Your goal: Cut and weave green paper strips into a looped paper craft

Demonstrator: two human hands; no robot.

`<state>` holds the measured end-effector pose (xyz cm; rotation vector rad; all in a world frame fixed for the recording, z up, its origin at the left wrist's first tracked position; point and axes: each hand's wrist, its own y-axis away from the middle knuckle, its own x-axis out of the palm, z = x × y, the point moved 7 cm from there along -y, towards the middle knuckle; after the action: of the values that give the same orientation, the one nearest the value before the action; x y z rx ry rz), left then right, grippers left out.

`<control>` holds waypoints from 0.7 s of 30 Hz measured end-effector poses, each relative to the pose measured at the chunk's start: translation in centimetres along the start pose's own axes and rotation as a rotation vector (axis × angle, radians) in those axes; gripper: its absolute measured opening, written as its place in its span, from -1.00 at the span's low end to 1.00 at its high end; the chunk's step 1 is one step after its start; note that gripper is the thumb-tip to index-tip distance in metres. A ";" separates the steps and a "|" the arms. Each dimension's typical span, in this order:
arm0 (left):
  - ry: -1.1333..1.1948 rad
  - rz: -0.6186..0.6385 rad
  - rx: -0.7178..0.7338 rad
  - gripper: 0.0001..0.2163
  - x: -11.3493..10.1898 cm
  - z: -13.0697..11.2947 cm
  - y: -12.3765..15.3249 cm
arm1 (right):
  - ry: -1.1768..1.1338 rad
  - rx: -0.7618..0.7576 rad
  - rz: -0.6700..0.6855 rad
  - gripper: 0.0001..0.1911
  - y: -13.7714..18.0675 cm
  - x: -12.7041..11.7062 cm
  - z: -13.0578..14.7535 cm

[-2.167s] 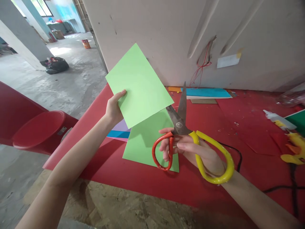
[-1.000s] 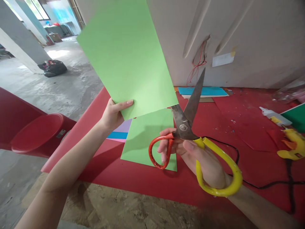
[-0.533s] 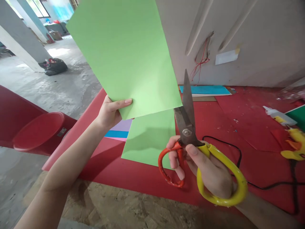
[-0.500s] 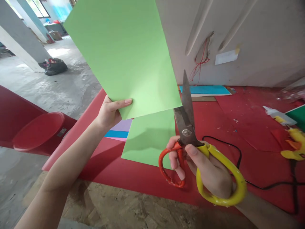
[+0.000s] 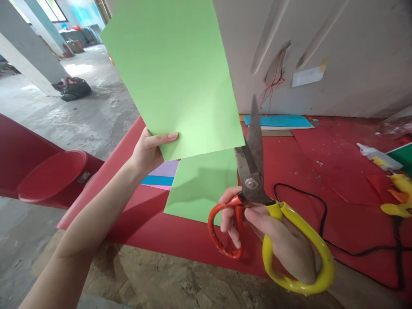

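My left hand pinches a large green sheet of paper at its lower left corner, thumb on the front face. The sheet is held up above the table, tilted, and its top runs out of view. In my right hand is a pair of scissors with one red and one yellow handle. Their blades point up and stand apart, close to the sheet's lower right corner; one blade is partly behind the paper. Below, a second green sheet lies flat on the red table.
Purple, blue and pink sheets lie left of the second green sheet. At right are a black cable, a white glue bottle and a yellow glue gun. Blue paper rests by the wall. A red stool stands left.
The scissors have shifted slightly down with my right hand, and their handles are spread a little wider. The held green sheet has swung slightly; its upper left corner moved right.
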<state>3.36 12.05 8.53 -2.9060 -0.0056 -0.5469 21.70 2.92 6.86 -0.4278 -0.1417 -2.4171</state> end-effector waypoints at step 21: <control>-0.094 0.232 -0.004 -0.61 1.7 1.5 0.5 | -0.018 -0.122 -0.108 -0.73 0.1 -1.0 -0.1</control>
<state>5.53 11.78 7.66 -2.8794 0.3152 -0.3712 22.44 3.44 6.40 -0.5086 -0.0258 -2.5371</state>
